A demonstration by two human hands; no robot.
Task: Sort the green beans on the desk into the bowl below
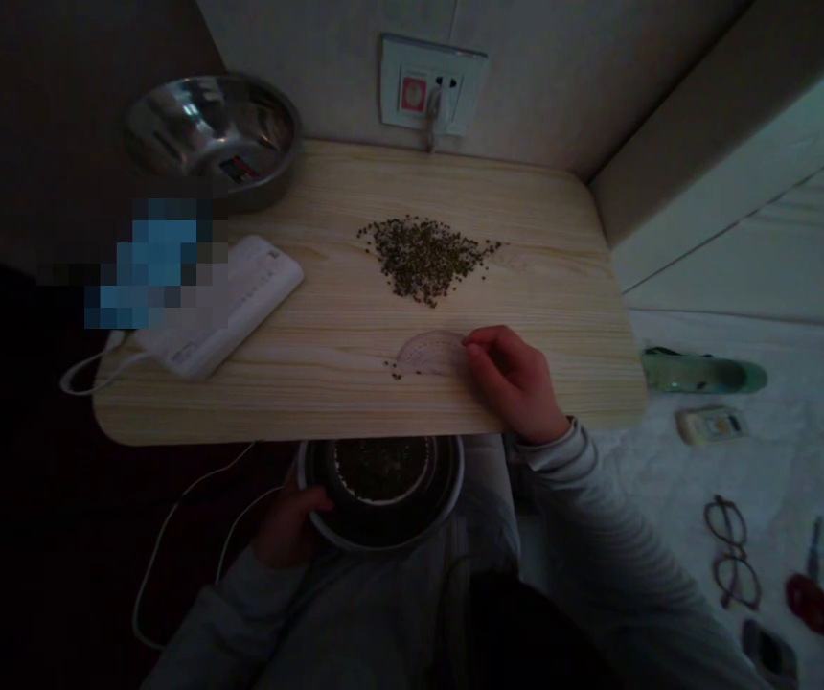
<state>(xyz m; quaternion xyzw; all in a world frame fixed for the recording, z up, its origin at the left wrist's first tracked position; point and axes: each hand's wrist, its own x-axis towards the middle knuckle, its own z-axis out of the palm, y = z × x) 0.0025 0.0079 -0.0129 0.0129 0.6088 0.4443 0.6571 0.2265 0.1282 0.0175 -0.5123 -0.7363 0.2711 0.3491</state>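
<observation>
Between thumb and fingers, my right hand (513, 379) pinches a clear protractor (432, 353) by its right end, low over the wooden tabletop. A few small dark grains (394, 372) lie at the protractor's left edge. Farther back on the board spreads a loose pile of small greenish-brown grains (423, 257), apart from my hand. Below the table's front edge, my left hand (293, 522) grips the left rim of a round bowl (383, 539), thumb over the rim. Dark contents (383, 470) show inside the bowl; its far side is hidden under the tabletop.
A steel basin (268, 125) stands at the back left, with a white power strip (240, 307) in front. A wall socket (432, 91) holds a plug. On the white sheet at right lie a green bottle (706, 372), glasses (732, 553) and a red-handled tool (810, 604).
</observation>
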